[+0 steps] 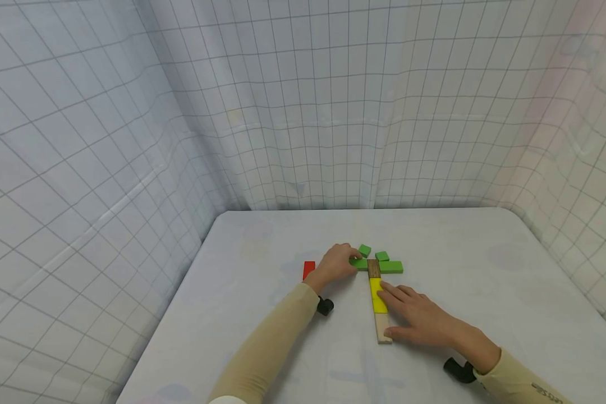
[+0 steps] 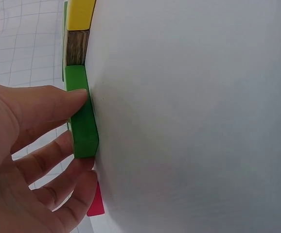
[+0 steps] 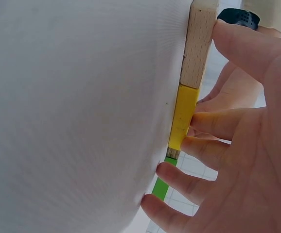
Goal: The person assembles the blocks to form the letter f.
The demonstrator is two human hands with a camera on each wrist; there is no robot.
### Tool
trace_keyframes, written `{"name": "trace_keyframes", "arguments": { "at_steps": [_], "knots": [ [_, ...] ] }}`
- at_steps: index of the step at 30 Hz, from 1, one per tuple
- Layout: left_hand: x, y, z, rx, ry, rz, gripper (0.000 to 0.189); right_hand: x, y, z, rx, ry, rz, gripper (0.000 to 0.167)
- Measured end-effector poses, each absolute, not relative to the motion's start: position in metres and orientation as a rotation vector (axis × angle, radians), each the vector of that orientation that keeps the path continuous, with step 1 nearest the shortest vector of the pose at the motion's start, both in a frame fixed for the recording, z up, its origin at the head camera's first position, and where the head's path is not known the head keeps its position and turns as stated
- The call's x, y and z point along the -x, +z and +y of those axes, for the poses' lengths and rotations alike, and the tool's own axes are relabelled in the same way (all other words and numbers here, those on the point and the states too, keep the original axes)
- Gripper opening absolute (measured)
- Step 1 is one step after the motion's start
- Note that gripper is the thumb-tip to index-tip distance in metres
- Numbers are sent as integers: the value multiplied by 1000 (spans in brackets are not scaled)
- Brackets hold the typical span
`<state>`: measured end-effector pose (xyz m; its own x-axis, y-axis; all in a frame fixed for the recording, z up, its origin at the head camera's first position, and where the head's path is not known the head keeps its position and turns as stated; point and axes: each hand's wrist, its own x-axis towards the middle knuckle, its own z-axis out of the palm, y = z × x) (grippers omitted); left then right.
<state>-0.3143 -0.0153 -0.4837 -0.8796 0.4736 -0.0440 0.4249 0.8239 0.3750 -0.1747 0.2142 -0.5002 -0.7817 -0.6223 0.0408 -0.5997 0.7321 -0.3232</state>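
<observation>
My left hand (image 1: 336,262) pinches a long green block (image 2: 84,126), thumb on the near side and fingers behind. One end of that block meets a dark brown block (image 1: 373,269). Below the brown one, a yellow block (image 1: 376,295) and a plain wooden block (image 1: 381,328) continue the same line, end to end. My right hand (image 1: 421,317) lies along the line's right side, fingers extended. Its fingertips touch the yellow block and its thumb touches the plain block. A second green block (image 1: 391,267) extends right from the brown one.
Two small green blocks (image 1: 365,250) lie behind the brown block. A red block (image 1: 309,269) lies left of my left hand, partly covered by the wrist. All are on a white-covered table (image 1: 262,241), with gridded white curtains (image 1: 303,112) at the back and sides.
</observation>
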Motion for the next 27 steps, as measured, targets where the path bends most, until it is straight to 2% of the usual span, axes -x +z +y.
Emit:
{"name": "trace_keyframes", "arguments": {
  "at_steps": [27],
  "knots": [
    [312, -458, -33, -828, 651, 2800, 40, 174, -499, 214, 1019, -488, 2852, 85]
  ]
}}
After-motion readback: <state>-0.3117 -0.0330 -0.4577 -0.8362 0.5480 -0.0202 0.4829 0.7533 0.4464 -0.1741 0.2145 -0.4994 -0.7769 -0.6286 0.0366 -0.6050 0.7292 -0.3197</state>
